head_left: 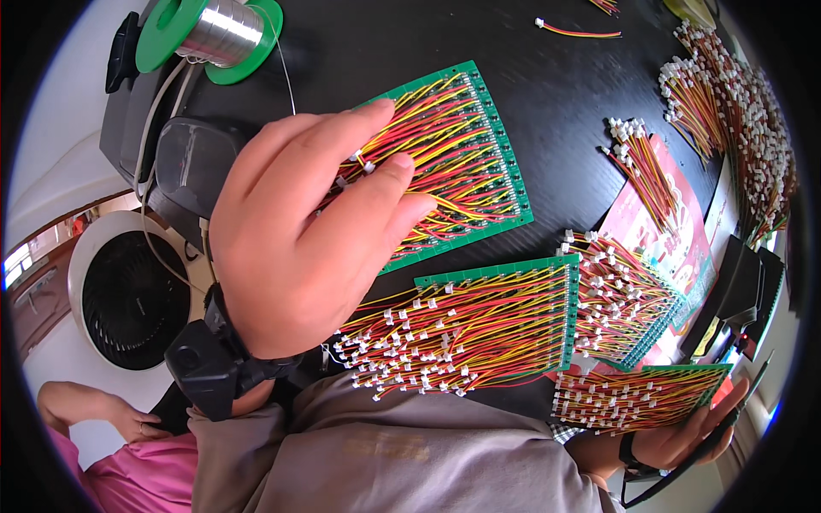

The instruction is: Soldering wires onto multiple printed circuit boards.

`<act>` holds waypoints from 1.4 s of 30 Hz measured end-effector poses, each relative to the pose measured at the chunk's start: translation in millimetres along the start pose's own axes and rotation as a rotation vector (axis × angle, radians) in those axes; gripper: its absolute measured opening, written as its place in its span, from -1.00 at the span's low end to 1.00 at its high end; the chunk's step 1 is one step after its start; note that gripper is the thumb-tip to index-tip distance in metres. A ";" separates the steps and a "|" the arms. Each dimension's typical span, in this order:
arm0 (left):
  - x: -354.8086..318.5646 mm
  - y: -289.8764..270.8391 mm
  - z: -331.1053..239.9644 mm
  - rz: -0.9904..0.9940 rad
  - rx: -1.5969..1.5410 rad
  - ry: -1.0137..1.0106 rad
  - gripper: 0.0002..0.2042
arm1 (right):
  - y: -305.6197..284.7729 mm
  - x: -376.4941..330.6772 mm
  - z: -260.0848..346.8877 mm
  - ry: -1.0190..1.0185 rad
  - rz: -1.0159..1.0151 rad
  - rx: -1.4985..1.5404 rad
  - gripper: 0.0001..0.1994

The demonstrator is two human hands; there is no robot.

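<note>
My left hand (295,222) lies over a green circuit board panel (500,141), its fingers apart and resting on the rows of red and yellow wires (457,162) fixed to it. A few white connectors show between those fingers; the wires under the palm are hidden. At the lower right, my right hand (684,440) is closed round a dark soldering iron (727,421), its thin tip pointing up. Next to that hand lies another wired panel (641,398). A larger wired panel (487,321) sits below my left hand, near my lap.
A solder wire spool (227,34) with green flanges stands at the upper left. Loose wire bundles (744,128) pile up at the far right. One more wired panel (624,299) lies by a pink sheet (629,209). Beyond the table's left side are a round fan (132,299) and another person's arm (94,406).
</note>
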State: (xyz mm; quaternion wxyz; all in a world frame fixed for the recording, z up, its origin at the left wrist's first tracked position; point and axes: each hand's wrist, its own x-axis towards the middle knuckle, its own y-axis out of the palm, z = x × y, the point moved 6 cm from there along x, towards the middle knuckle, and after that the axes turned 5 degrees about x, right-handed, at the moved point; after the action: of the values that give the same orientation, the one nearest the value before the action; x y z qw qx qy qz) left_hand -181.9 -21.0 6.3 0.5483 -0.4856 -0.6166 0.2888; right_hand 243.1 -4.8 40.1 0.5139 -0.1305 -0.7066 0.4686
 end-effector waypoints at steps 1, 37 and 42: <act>-0.4 -0.5 0.3 -0.014 -0.004 -0.002 -0.72 | -3.5 -3.3 -8.2 0.113 -0.080 0.185 -0.51; 7.3 2.2 5.4 0.002 -0.041 -0.053 -0.80 | 6.7 25.0 27.0 0.069 -0.196 0.188 -0.53; 6.7 2.8 6.5 -0.006 -0.040 -0.066 -0.80 | 11.6 32.5 33.4 0.442 -0.569 0.536 -0.65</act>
State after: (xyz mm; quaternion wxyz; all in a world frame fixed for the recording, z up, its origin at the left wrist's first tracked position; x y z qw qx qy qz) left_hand -186.9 -12.8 4.9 0.5186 -0.4847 -0.6415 0.2909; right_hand 197.1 5.4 49.4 0.7767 0.1098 -0.4412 0.4358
